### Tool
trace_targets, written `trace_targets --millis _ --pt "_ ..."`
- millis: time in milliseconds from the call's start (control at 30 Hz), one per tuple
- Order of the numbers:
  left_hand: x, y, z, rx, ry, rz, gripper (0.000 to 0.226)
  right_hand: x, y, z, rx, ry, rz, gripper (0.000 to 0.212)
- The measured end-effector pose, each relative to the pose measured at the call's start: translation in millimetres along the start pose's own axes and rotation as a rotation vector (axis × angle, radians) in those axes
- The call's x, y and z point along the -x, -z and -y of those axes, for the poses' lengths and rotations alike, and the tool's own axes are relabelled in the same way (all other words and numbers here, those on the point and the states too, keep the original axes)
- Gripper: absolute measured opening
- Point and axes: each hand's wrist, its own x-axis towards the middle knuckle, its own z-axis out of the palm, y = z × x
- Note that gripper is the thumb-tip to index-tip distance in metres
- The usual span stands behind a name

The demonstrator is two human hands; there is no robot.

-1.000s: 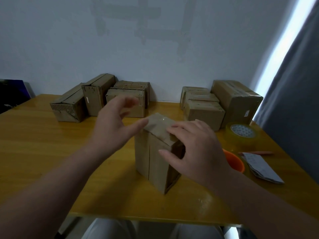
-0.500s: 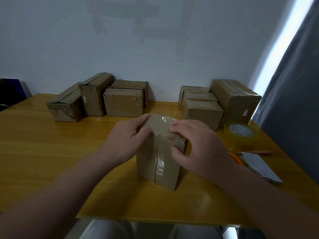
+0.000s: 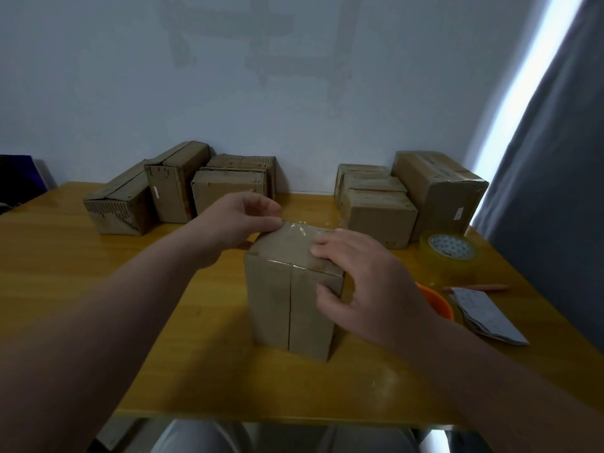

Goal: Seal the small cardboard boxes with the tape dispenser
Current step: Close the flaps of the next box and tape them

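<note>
A small cardboard box (image 3: pixel 287 308) stands upright in the middle of the yellow table (image 3: pixel 98 289), its vertical seam facing me and shiny clear tape across its top. My left hand (image 3: pixel 238 223) is at the box's far left top corner, with curled fingers and the thumb on the taped edge. My right hand (image 3: pixel 362 279) holds the near right top corner, fingers on the lid and thumb on the front face. A roll of clear tape (image 3: pixel 449 253) lies to the right. An orange object (image 3: pixel 436 302) shows behind my right wrist, mostly hidden.
Several cardboard boxes (image 3: pixel 176 191) stand along the wall at the back left, and more boxes (image 3: pixel 379 210) at the back right. Folded papers (image 3: pixel 483 315) and a thin orange pencil (image 3: pixel 480 287) lie near the right edge. A grey curtain (image 3: pixel 555 191) hangs at the right.
The box has turned so that its seam faces me squarely. My left hand went from the box's left side to its far top corner. My right hand stays on the right top corner.
</note>
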Motion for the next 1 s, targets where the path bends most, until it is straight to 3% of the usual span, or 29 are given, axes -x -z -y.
trace_targets --millis 100,267,367,467,567,667,900,1000 --pt "-7 -1 2 0.109 0.124 0.094 0.019 2 0 -4 -0.018 -0.012 0.005 0.049" --pt "-8 -2 3 0.264 0.164 0.072 0.006 3 -2 -5 -0.043 0.039 0.022 0.046" --pt "-7 -5 3 0.316 0.086 -0.008 0.01 1 1 -9 -0.035 0.062 -0.02 0.043" --pt "-1 -5 3 0.372 -0.114 -0.099 0.008 -3 7 -16 -0.042 0.026 -0.109 0.055" --pt "9 -11 11 0.244 -0.276 -0.135 0.016 -6 15 -23 -0.078 -0.048 -0.16 0.07" --pt "24 -24 28 0.067 -0.348 -0.179 0.005 -4 16 -31 -0.032 -0.046 -0.105 0.077" --pt "52 -39 64 -0.27 -0.583 0.092 0.019 18 5 -38 0.095 0.05 0.222 0.099" --pt "57 -45 81 -0.327 -0.597 0.172 0.018 28 -3 -40 0.2 0.146 0.35 0.105"
